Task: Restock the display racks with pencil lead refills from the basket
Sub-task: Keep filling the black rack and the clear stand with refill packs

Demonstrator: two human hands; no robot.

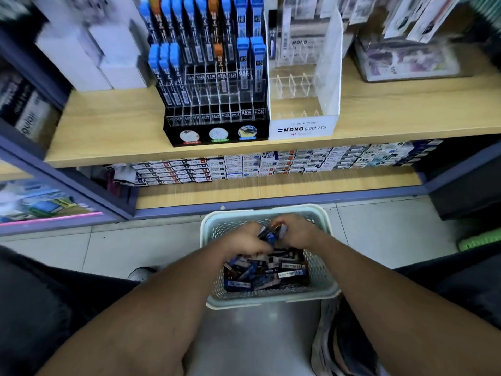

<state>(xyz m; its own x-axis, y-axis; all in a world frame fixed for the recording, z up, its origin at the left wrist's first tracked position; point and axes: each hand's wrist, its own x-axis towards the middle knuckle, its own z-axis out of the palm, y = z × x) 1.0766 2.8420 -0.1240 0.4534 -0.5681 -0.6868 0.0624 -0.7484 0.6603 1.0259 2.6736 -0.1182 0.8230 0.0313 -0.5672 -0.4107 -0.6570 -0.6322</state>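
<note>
In the basket [267, 301]: loose pile of refills [267, 275], waiting for racks.
Left hand [245, 240]: clutching a few refills, gathering a batch.
Right hand [296, 232]: pinching that same bunch [271, 234].
Rack [214, 104]: front slots empty.

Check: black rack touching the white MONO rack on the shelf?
Touching. Head view shows the black rack standing flush against the white MONO rack, with no gap along their shared edge.

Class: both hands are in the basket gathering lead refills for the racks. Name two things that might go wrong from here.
1. Both hands, left hand and right hand, grip several refills together; some may slip out while lifting.
2. The black rack has narrow, grade-labelled slots; mixed refills in the basket may get misfiled.
</note>
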